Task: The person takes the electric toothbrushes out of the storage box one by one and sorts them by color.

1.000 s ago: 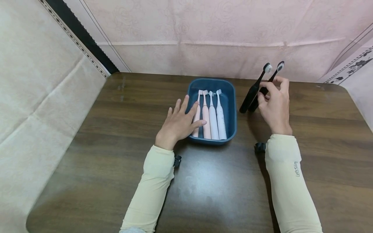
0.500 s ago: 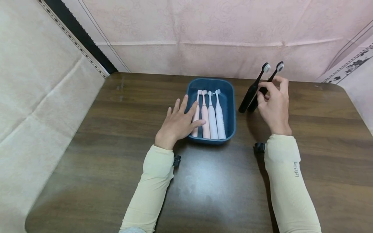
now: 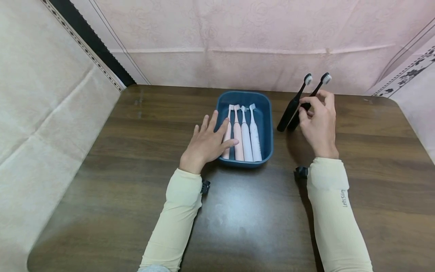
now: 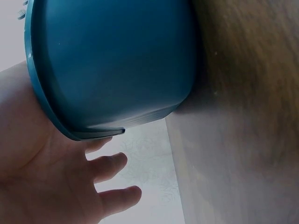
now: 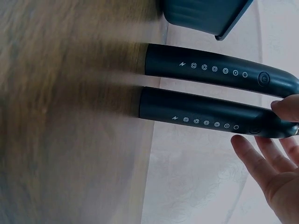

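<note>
My right hand (image 3: 319,126) pinches a black electric toothbrush (image 5: 196,111) near its neck, between thumb and fingers. That toothbrush stands upright on its base on the table. Just left of it a second black electric toothbrush (image 3: 289,113) stands upright, with a small gap between the handles in the right wrist view. My left hand (image 3: 205,145), fingers spread, rests over the left rim of a blue bin (image 3: 272,130). Inside the bin lie two pink toothbrushes (image 3: 237,138) and two white toothbrushes (image 3: 255,143) side by side, heads away from me. My thumb and index finger partly cover the leftmost pink one.
Beneath everything is a brown wood-grain table (image 3: 119,196). Its far edge runs just behind the bin and the black toothbrushes. A pale pink patterned cloth (image 3: 238,34) hangs behind that edge, and another pale cloth (image 3: 44,98) is at the left.
The held black toothbrush has turned slightly, so more of its white bristles show on the right. Both hands and the bin stay in place; the head view has shifted a little.
</note>
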`<state>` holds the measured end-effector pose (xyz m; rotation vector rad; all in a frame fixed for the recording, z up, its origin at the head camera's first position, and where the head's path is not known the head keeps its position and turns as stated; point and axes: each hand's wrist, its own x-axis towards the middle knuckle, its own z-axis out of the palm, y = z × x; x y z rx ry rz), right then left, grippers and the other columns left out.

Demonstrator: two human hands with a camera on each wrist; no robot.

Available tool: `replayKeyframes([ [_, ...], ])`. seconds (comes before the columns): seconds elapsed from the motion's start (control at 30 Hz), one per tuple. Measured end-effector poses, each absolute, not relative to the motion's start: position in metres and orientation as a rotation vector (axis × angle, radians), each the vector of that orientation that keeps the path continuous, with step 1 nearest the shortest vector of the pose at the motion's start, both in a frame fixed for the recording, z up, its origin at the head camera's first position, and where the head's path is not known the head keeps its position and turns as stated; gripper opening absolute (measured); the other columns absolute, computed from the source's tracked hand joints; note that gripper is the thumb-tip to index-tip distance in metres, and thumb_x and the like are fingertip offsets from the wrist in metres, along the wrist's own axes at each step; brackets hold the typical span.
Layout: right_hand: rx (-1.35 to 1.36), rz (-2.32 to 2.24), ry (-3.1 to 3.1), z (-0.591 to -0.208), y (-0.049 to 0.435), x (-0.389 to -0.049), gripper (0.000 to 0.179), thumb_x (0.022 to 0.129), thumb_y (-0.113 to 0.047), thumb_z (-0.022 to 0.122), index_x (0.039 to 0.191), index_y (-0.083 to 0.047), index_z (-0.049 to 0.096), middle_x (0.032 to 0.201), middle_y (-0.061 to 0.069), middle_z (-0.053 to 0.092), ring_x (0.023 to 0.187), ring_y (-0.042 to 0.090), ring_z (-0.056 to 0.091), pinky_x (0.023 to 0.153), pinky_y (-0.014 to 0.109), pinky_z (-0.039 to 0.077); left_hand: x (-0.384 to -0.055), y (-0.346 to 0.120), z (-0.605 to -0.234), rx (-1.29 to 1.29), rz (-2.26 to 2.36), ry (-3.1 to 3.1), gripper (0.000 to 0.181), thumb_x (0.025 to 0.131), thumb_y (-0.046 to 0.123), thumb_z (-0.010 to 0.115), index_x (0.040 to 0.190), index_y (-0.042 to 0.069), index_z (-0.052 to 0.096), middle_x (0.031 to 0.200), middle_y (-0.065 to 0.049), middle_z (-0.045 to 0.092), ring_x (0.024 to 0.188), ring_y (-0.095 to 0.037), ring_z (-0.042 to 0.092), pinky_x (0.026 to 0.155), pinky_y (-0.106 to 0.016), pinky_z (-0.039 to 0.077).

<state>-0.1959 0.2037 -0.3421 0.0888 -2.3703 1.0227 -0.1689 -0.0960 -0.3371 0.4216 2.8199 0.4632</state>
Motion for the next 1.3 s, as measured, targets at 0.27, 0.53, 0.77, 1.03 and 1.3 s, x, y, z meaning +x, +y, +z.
replayKeyframes([
  [0.27,0.107,0.996,-2.342,-0.342,0.203,-0.196,0.012,0.093,0.006,0.063,0.1,0.009,0.071,0.132,0.016,0.05,0.115,0.016,0.057,0.087,0.023,0.055,-0.169,-0.096,-0.337,0.417,0.471,2.812,0.079,0.101,0.062,0.045,0.164,0.024,0.016,0.17,-0.009,-0.007,0.154,-0.037,-0.006,0.121,-0.059,0.004],
  [0.53,0.113,1.027,-2.352,-0.342,0.203,-0.194,0.012,0.092,0.008,0.058,0.092,0.011,0.069,0.131,0.016,0.051,0.116,0.017,0.058,0.087,0.018,0.053,-0.169,-0.096,-0.336,0.41,0.481,2.807,0.079,0.101,0.062,0.045,0.164,0.025,0.016,0.17,-0.009,-0.008,0.154,-0.037,-0.007,0.121,-0.059,0.003],
  [0.77,0.103,1.036,-2.338,-0.341,0.205,-0.191,0.01,0.09,0.008,0.058,0.089,0.011,0.068,0.13,0.015,0.051,0.117,0.014,0.053,0.089,0.027,0.056,-0.17,-0.096,-0.336,0.412,0.477,2.808,0.079,0.101,0.062,0.045,0.164,0.024,0.016,0.17,-0.009,-0.007,0.154,-0.037,-0.006,0.12,-0.06,0.003],
  [1.03,0.074,1.107,-2.298,-0.333,0.208,-0.186,0.01,0.09,0.009,0.058,0.089,0.012,0.067,0.129,0.014,0.053,0.118,0.015,0.053,0.089,0.03,0.056,-0.169,-0.097,-0.336,0.415,0.484,2.805,0.079,0.102,0.061,0.046,0.164,0.024,0.016,0.17,-0.009,-0.008,0.154,-0.038,-0.007,0.121,-0.059,0.003],
  [1.3,-0.015,1.136,-2.204,-0.319,0.224,-0.177,0.008,0.088,0.008,0.063,0.092,0.012,0.069,0.117,-0.006,0.056,0.115,0.01,0.054,0.086,0.02,0.055,-0.169,-0.097,-0.335,0.418,0.476,2.803,0.079,0.101,0.061,0.045,0.165,0.024,0.016,0.17,-0.009,-0.008,0.154,-0.038,-0.007,0.121,-0.06,0.003],
])
